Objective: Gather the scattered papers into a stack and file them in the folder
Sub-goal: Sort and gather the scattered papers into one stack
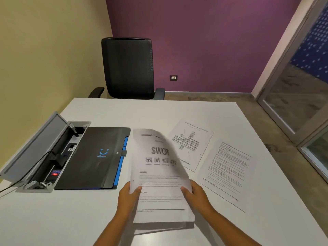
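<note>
A stack of papers (159, 176) headed "SWOT" is lifted off the white table (71, 219) at the middle front, its top right corner curling. My left hand (128, 196) grips its left edge and my right hand (196, 194) grips its right edge. To the right, a sheet with a chart (190, 144) lies flat, partly under the stack. Further right lies a sheet of dense text (227, 173). The black folder (95, 157) with blue inner edges rests closed at the left, a snap tab on its right side.
An open cable box (53, 157) with a raised grey lid and a black cable sits left of the folder. A black office chair (128, 68) stands behind the table's far edge. A glass door (301, 86) is at the right.
</note>
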The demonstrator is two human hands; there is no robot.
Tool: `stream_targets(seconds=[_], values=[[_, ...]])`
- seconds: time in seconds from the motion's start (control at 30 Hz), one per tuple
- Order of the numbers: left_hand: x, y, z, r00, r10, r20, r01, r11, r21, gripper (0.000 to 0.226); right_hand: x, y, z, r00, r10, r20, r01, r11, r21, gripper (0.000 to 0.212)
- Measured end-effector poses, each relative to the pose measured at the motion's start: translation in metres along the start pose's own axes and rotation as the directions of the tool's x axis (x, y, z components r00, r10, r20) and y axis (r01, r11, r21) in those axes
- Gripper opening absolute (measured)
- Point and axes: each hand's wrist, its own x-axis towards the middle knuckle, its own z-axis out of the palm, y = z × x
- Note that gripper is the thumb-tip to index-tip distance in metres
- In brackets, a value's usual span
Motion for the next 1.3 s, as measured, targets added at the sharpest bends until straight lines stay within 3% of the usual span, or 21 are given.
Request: stream_targets(seconds=[0.1,0.27,0.4,0.57,0.7,0.8,0.93,1.13,1.23,1.3], values=[[0.004,-0.010,-0.006,0.997,-0.064,-0.041,0.067,0.994,0.087,0.033,0.006,0.000,0.007,0.992,0.125,0.027,-0.124,0.991,-0.059,0.032],[0.002,-0.037,-0.014,0.985,-0.114,-0.129,0.151,0.934,0.324,0.039,-0.001,0.017,0.015,0.982,0.180,-0.052,-0.185,0.897,-0.401,0.037],[-0.004,-0.056,-0.013,0.974,-0.158,-0.164,0.218,0.855,0.471,0.042,-0.015,0.035,0.027,0.973,0.230,-0.006,-0.207,0.867,-0.452,0.040],[-0.005,-0.051,-0.009,0.963,-0.267,0.034,0.247,0.928,0.277,0.026,-0.013,0.038,0.028,0.963,0.259,0.079,-0.199,0.876,-0.439,0.036],[-0.003,-0.048,-0.006,0.962,-0.222,0.156,0.201,0.969,0.143,0.029,-0.007,0.037,0.023,0.965,0.222,0.140,-0.159,0.918,-0.362,0.038],[-0.003,-0.041,-0.006,0.978,-0.143,0.154,0.151,0.988,-0.044,0.023,-0.007,0.035,0.016,0.988,0.129,0.081,-0.106,0.964,-0.246,0.037],[0.000,-0.018,-0.008,0.994,0.013,0.109,-0.003,0.995,-0.095,0.013,-0.007,0.019,0.006,1.000,0.006,0.019,-0.006,0.999,-0.032,0.039],[0.001,0.014,-0.013,0.981,0.166,0.101,-0.151,0.978,-0.141,0.029,-0.001,-0.009,-0.002,0.998,-0.034,-0.056,0.039,0.996,0.083,0.030],[-0.004,0.021,-0.011,0.970,0.214,0.115,-0.185,0.958,-0.220,0.032,-0.003,-0.024,-0.003,0.982,-0.170,-0.079,0.177,0.980,0.087,0.041],[-0.008,0.022,-0.010,0.972,0.205,0.117,-0.171,0.953,-0.252,0.032,-0.003,-0.028,-0.003,0.977,-0.201,-0.067,0.207,0.975,0.087,0.037]])
